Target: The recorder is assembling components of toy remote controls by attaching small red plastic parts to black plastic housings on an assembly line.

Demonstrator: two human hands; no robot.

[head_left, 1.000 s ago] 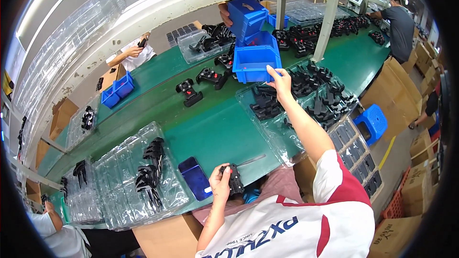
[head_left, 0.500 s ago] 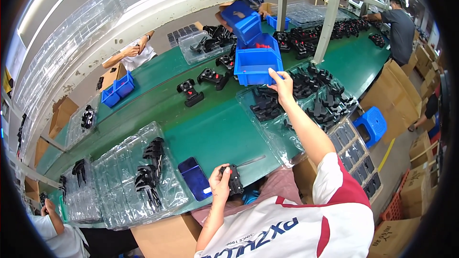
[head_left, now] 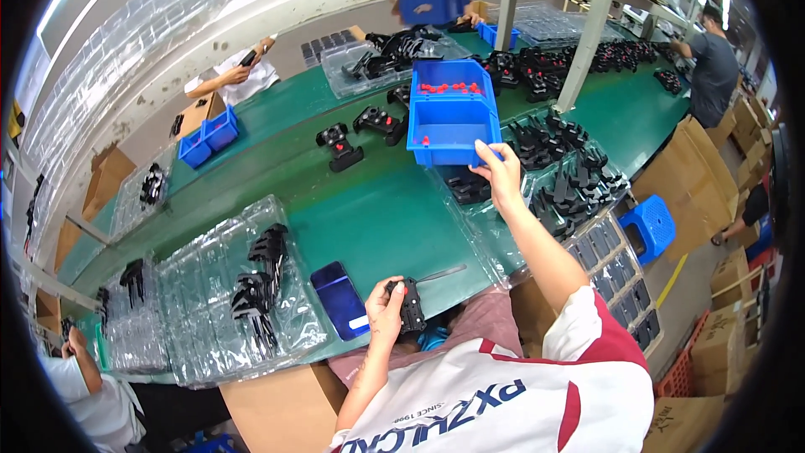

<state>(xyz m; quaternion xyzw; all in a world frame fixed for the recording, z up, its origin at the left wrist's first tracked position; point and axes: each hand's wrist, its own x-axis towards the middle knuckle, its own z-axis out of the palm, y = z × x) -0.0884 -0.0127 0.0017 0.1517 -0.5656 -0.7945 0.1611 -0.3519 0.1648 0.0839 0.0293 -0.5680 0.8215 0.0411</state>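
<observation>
My right hand (head_left: 501, 174) grips the near right edge of a two-compartment blue bin (head_left: 432, 154), thumb on the rim. Several small red pieces (head_left: 453, 88) lie in the bin's far compartment, and a few sit in the left corner of the near one. Low in front of my body, my left hand (head_left: 387, 312) is closed around a black plastic part (head_left: 412, 309) with a small red spot at its top. A thin rod-like tool (head_left: 443, 273) lies on the green table beside that part. To the left rests a dark phone-like slab (head_left: 339, 300).
Clear trays with black parts (head_left: 260, 285) cover the left side; a pile of black parts (head_left: 579, 176) lies at right. Black assemblies with red bits (head_left: 340, 148) stand mid-table. A metal post (head_left: 587, 33) rises behind the bin. Co-workers stand across, right and lower left.
A co-worker's blue bin, tilted over mine before, has drawn back and away. More red pieces now show in my bin, which sits slightly nearer. My left hand still holds the black part.
</observation>
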